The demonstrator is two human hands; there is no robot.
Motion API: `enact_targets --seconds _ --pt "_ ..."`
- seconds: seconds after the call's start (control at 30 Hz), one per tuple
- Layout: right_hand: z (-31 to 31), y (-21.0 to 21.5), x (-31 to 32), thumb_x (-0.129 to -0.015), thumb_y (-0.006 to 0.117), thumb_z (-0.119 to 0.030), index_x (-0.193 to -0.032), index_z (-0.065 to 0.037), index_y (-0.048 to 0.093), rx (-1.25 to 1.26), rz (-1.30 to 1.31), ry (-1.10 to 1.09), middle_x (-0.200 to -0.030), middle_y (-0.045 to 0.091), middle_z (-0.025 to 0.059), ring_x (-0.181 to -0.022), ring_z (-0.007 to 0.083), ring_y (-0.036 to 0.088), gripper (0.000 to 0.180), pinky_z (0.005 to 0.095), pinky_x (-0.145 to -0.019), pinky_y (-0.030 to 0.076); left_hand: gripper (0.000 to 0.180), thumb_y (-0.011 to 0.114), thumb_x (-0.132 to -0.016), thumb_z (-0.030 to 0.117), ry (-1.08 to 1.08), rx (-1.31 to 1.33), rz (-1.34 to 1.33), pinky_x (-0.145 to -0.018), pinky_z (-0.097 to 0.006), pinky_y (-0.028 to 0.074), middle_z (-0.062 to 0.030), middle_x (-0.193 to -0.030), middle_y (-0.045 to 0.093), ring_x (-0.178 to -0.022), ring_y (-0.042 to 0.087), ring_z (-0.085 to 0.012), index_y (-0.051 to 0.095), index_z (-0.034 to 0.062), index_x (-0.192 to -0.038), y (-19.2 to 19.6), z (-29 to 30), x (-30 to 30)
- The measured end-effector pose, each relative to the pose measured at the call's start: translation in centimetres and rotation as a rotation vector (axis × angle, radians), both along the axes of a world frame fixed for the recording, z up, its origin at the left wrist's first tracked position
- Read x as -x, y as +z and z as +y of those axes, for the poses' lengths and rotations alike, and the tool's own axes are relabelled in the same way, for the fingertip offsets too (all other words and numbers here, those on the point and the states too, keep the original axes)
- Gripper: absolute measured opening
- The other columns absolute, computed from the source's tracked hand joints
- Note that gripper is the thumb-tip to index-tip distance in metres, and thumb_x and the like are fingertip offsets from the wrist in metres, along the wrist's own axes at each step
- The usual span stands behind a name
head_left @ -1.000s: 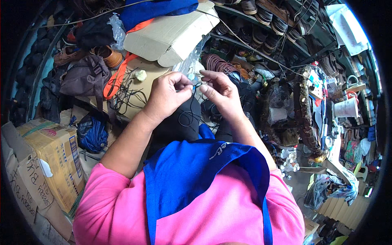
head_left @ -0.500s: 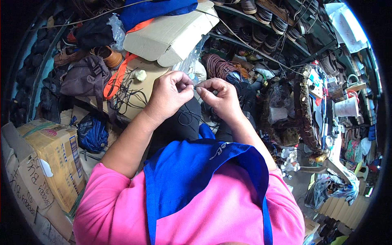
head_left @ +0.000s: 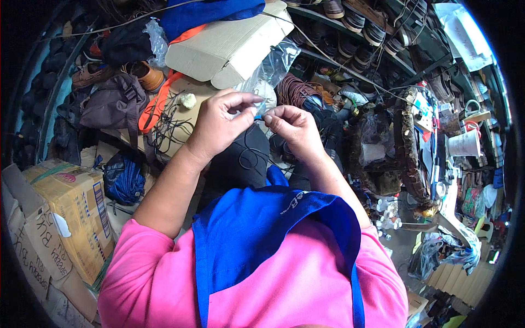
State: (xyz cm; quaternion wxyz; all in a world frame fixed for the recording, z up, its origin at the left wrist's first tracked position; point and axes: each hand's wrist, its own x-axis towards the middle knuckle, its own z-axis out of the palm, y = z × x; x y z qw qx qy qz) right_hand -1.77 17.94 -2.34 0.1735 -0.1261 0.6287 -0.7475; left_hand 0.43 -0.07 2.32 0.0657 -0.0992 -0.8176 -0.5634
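Head view: just beyond the blue apron, the black cord hangs in loops. The right hand seems to pinch it between fingertips; the left hand has thumb and forefinger apart, and whether its other fingers grip cord I cannot tell. Tugging could snarl those loops; a loose pinch could drop the cord.
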Motion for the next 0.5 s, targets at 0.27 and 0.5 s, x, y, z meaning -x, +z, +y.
enact_targets --seconds 0.27,0.5 --pt "0.06 -0.1 0.11 -0.081 0.069 -0.016 -0.09 0.001 0.066 -0.067 0.007 -0.013 -0.079 0.064 0.0006 -0.073 0.0053 0.054 0.02 0.0215 -0.067 0.044 0.014 0.066 -0.071 0.002 -0.036 0.211 0.219 -0.067 -0.03 0.05 -0.0119 -0.081 0.063 -0.075 0.063 -0.0222 0.068 0.0018 -0.085 -0.36 -0.1 0.08" --pt "-0.05 -0.1 0.1 -0.081 0.068 -0.017 -0.091 0.001 0.067 -0.075 0.027 -0.025 -0.077 0.063 -0.0008 -0.072 0.0045 0.053 0.021 0.0205 -0.066 0.043 0.008 0.066 -0.07 0.002 0.008 0.259 0.221 -0.065 -0.031 0.049 -0.011 -0.077 0.062 -0.071 0.063 -0.0225 0.066 0.0007 -0.078 -0.06 0.08 -0.07"
